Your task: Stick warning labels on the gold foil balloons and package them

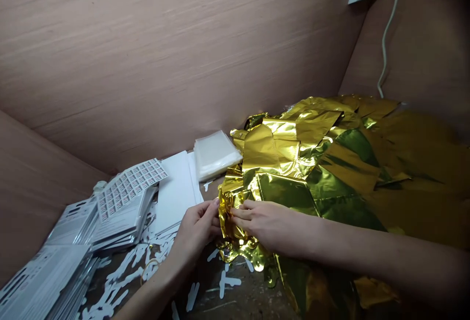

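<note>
A crumpled piece of gold foil [240, 234] stands bunched between my two hands, its wavy lower edge near the table. My left hand [201, 222] pinches the foil's left edge, thumb on top and fingers partly behind it. From the right, my right hand [270, 224] grips the same foil, its fingers pressed together into the folds and its thumb hidden. Under and behind my right forearm spreads a big heap of flat gold foil pieces [281, 156].
Left of the heap lies a stack of clear plastic sleeves [216, 151], with white cards [178, 187] beside it. Farther left are a printed label sheet [130, 187] and bagged card stacks [55, 281]. White paper scraps [229, 283] litter the dark tabletop. A white cable [385, 40] hangs at right.
</note>
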Motion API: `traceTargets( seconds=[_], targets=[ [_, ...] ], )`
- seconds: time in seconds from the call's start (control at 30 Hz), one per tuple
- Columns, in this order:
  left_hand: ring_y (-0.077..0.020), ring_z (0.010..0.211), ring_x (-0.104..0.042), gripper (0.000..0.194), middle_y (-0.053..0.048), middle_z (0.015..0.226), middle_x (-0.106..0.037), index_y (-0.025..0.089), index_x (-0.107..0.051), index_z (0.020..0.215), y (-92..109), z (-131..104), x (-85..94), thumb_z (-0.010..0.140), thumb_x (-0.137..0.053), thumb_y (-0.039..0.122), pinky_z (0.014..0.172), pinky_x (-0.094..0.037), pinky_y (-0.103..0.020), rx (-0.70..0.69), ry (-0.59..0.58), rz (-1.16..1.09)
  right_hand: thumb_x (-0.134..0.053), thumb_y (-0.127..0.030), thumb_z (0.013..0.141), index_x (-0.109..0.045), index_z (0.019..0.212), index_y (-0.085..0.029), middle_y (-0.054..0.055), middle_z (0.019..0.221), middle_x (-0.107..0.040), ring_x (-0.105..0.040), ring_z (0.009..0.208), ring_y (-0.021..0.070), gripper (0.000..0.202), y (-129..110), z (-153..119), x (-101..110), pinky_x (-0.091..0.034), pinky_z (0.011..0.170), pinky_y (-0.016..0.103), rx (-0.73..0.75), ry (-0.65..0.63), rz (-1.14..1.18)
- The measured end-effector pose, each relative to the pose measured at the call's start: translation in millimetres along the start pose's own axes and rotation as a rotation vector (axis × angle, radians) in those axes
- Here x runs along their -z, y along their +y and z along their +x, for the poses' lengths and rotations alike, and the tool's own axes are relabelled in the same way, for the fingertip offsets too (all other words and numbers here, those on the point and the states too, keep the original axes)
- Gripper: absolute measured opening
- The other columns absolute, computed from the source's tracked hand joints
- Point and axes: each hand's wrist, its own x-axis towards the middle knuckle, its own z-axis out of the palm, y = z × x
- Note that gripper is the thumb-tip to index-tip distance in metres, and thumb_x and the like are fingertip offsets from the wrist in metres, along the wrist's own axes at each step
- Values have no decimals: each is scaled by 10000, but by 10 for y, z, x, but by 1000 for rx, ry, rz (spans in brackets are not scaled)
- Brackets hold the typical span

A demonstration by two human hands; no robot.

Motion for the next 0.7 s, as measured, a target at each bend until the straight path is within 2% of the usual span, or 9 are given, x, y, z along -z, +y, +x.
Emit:
traceTargets(
  seconds=[0.1,0.17,0.23,0.3,0.43,0.53,0.6,0.7],
  targets=[
    [-207,774,-713,544,-89,923,-756,134,-681,1293,6,-120,-57,953,-596,550,694,-591,-318,-162,-28,322,-513,-130,986,-715,1133,-72,140,1144,-725,-614,1118,249,256,-13,-9,11,-471,1029,388,46,-10,-79],
    [-258,895,-736,583,-131,1112,-758,140,-616,1399,-46,-163,-103,910,-665,453,779,-620,-384,-362,-16,581,-538,-137,969,-718,1124,-54,141,1137,-720,-597,1151,262,252,-36,-16,36,-451,1086,393,22,6,-66],
    [-315,1131,-701,646,-179,1346,-677,120,-554,1459,-144,-165,-143,871,-687,353,954,-603,-455,-592,21,756,-564,-115,936,-712,1134,-41,151,1152,-708,-582,1172,264,258,-59,-16,72,-465,1084,368,-28,17,-34],
    [-326,1297,-616,640,-194,1474,-587,100,-507,1490,-250,-137,-168,898,-646,301,1087,-541,-486,-743,80,858,-573,-98,917,-721,1085,-35,162,1096,-703,-581,1138,266,233,-69,-8,105,-504,1021,351,-46,14,-20],
    [-328,1265,-612,574,-210,1497,-563,60,-423,1532,-366,-63,-177,979,-492,198,1052,-560,-507,-804,165,1086,-543,-108,957,-720,923,-81,109,897,-677,-598,945,229,182,-49,9,101,-543,896,338,-27,-14,46],
    [-381,1443,-455,619,-241,1575,-464,-10,-379,1539,-388,-20,-180,939,-462,118,1144,-478,-544,-858,172,1255,-549,-113,962,-698,945,-109,86,931,-687,-596,881,199,150,-32,11,71,-548,842,320,-72,-1,119],
    [-392,1530,-331,626,-261,1604,-408,-46,-382,1526,-412,10,-188,915,-439,79,1194,-420,-549,-890,153,1340,-560,-118,955,-699,963,-117,92,971,-706,-604,940,212,140,-25,13,72,-529,913,343,-55,21,117],
    [-384,1534,-324,608,-282,1612,-371,-72,-394,1513,-463,57,-202,918,-376,50,1204,-409,-521,-866,98,1438,-558,-128,953,-716,945,-128,94,972,-735,-610,995,231,158,-19,18,84,-465,1033,395,4,11,73]
  ],
)
